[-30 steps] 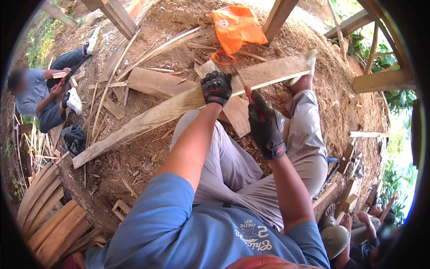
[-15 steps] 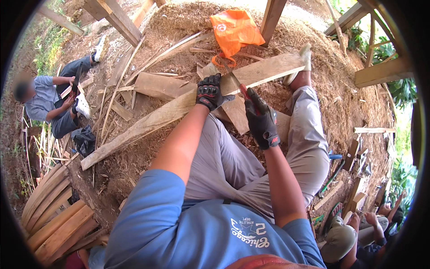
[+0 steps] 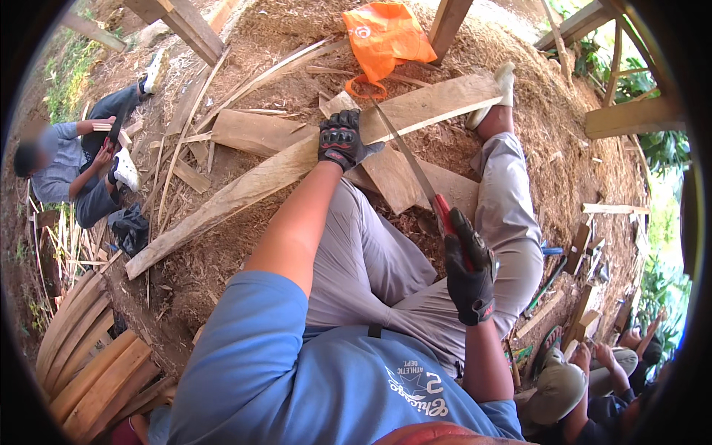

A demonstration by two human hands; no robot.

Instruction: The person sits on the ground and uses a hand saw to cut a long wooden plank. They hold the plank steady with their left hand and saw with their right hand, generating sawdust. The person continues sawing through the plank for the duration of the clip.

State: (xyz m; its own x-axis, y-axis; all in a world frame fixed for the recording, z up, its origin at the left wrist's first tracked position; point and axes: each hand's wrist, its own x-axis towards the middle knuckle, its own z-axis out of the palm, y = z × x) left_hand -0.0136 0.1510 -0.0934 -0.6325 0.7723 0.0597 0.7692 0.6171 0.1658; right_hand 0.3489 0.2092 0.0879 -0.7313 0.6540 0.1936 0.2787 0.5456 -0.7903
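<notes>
A long wooden plank point(image 3: 230, 194) slants across in front of me, its far right end against my shoe point(image 3: 504, 81). My left hand point(image 3: 341, 141), in a black glove, is clamped over the middle of the plank, its fingers bent over the wood. In my right hand point(image 3: 469, 271), also gloved in black, is the red handle of a handsaw point(image 3: 408, 154). The saw's narrow blade crosses the plank just right of my left hand, with its tip near the far edge. How deep the teeth sit in the wood, I cannot tell.
Loose boards point(image 3: 256, 132) lie under and beside the plank. An orange bag point(image 3: 389, 41) rests beyond it. Wooden posts point(image 3: 450, 30) stand at the back. Curved timber point(image 3: 96, 378) is stacked at left. One person point(image 3: 63, 159) sits far left; other people point(image 3: 586, 386) sit lower right.
My right hand has pulled the saw back toward me and to the right, baring more of the blade. My left hand stays on the plank.
</notes>
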